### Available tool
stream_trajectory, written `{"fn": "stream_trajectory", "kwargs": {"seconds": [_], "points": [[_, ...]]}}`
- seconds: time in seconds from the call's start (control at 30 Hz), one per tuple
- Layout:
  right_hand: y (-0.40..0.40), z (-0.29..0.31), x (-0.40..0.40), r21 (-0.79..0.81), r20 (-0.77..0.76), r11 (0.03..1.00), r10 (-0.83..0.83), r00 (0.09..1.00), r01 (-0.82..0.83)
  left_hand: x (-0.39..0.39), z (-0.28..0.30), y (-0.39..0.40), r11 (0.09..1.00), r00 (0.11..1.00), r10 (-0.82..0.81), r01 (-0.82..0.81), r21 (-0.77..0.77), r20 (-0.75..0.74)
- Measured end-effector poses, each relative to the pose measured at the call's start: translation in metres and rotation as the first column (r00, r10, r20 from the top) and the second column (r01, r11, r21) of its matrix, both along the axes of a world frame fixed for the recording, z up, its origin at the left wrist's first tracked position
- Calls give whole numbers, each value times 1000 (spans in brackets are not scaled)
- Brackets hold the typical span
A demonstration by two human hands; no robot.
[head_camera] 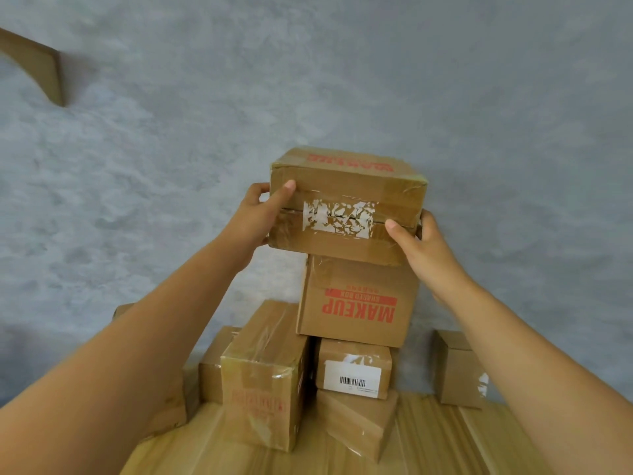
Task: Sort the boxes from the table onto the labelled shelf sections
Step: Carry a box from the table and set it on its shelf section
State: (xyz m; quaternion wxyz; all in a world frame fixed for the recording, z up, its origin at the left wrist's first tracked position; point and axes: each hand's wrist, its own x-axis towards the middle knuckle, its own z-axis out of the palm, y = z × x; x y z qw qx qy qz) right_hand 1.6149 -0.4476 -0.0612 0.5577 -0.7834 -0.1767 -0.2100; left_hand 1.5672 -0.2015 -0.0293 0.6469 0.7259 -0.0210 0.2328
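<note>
A taped cardboard box with a torn white label (346,204) sits at the top of a stack, red print on its upper face. My left hand (260,214) grips its left end, thumb on the near face. My right hand (421,248) grips its right lower corner. Directly under it stands a box printed MAKEUP upside down (356,303). Below that lie a small box with a barcode label (352,368) and a tilted box (356,423). A tall box with faded red print (263,375) stands to the left.
The boxes stand on a light wooden table (212,450) against a grey wall (308,80). A separate box (459,368) sits at the right by the wall. More boxes hide behind my left forearm. A cardboard edge (37,63) shows at the upper left.
</note>
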Motion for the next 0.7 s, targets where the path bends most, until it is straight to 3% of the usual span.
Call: {"fn": "stream_trajectory", "kwargs": {"seconds": [0.2, 0.33, 0.43, 0.6, 0.7], "points": [[-6, 1, -40, 15, -17, 997, 71, 997, -71, -47, 5, -8, 997, 998, 29, -33, -66, -55], [-19, -7, -78, 37, -102, 987, 159, 982, -156, -78, -2, -26, 969, 990, 113, -130, -211, -89], [-36, -13, -106, 108, -188, 972, 227, 955, -210, -103, -13, -44, 961, 988, 125, -143, -237, -90], [-70, -22, -141, 388, -373, 885, 406, 834, -258, -144, -39, -71, 962, 985, 150, -165, -216, -86], [-86, -36, -152, 443, -472, 857, 472, 744, -263, -163, -53, -83, 977, 988, 135, -144, -157, -68]]}}
